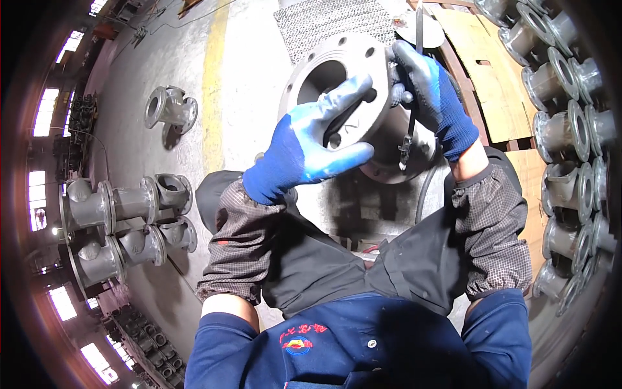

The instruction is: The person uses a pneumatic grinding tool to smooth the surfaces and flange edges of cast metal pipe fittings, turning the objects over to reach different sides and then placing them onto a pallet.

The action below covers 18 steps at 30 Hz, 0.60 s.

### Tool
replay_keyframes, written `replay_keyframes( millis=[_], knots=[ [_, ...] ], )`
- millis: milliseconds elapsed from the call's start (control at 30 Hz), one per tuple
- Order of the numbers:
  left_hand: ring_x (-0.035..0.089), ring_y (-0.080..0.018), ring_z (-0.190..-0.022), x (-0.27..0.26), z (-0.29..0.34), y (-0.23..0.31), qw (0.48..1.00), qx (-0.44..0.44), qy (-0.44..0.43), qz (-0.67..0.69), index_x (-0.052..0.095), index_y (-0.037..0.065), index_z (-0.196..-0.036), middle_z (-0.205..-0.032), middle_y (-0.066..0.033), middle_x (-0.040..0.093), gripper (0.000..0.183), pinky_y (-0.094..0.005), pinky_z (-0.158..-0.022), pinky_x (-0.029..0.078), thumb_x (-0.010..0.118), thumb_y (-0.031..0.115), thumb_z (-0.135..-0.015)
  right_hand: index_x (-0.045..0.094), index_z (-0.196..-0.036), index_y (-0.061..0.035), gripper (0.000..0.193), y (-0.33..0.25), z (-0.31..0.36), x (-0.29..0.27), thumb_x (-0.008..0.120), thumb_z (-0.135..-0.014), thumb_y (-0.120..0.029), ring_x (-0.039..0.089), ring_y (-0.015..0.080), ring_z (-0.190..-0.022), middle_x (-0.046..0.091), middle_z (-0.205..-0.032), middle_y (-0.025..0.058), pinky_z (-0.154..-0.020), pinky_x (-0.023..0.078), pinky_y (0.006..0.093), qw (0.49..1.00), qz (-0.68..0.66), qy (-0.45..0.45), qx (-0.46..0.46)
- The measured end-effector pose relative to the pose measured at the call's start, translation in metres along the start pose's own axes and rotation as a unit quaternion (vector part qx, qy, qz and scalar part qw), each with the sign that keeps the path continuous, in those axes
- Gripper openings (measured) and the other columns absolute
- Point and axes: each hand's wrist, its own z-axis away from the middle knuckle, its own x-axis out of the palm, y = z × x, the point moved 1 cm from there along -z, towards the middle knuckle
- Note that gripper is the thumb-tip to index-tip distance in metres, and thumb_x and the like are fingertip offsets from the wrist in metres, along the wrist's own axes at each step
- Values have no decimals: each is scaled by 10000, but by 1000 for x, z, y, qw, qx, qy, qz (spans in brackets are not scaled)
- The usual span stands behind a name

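A large grey metal flanged pipe fitting (pixel 304 81) stands in front of me, with bolt holes round its flanges and a wide round bore. My left hand (pixel 311 139), in a blue coated glove, lies across its near flange, fingers stretched and thumb spread apart beside the dark opening. On the right, my gloved right hand (pixel 431 91) has its fingers curled at the flange's edge, gripping the fitting. A thin dark rod (pixel 410 123) runs down past that hand and ends in a small clamp-like tip; whether the hand touches it I cannot tell.
Several similar fittings (pixel 133 201) stand on the floor at left, with a lone one (pixel 170 109) farther off. Stacked fittings (pixel 560 133) line the right side beside wooden boards (pixel 479 71). A textured metal mat (pixel 317 26) lies beyond the workpiece. A dark cable (pixel 424 191) hangs near my right knee.
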Motion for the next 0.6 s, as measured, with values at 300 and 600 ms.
replay_keyframes(
  millis=[300, 600],
  knots=[
    [606, -220, -961, 1, 15, -50, 830, -300, 184, 432, 452, 0, -1243, -1128, -186, 576, 457, -322, -852, 485, 476, 333, -932, 507, -1167, 43, 320, 21, 44, -32, 501, -851, -9, 632, 190, -699, 624, -843, 132, -639, 493, 249, 969, 213, 117, -34],
    [630, -212, -892, 12, 21, -31, 884, -223, 196, 361, 506, -41, -1134, -1031, -140, 584, 263, -313, -760, 550, 451, 120, -933, 537, -1112, 65, 341, 34, 38, -32, 614, -801, -50, 624, 329, -947, 619, -1019, 228, -826, 495, 331, 876, 426, 111, -195]
  ],
)
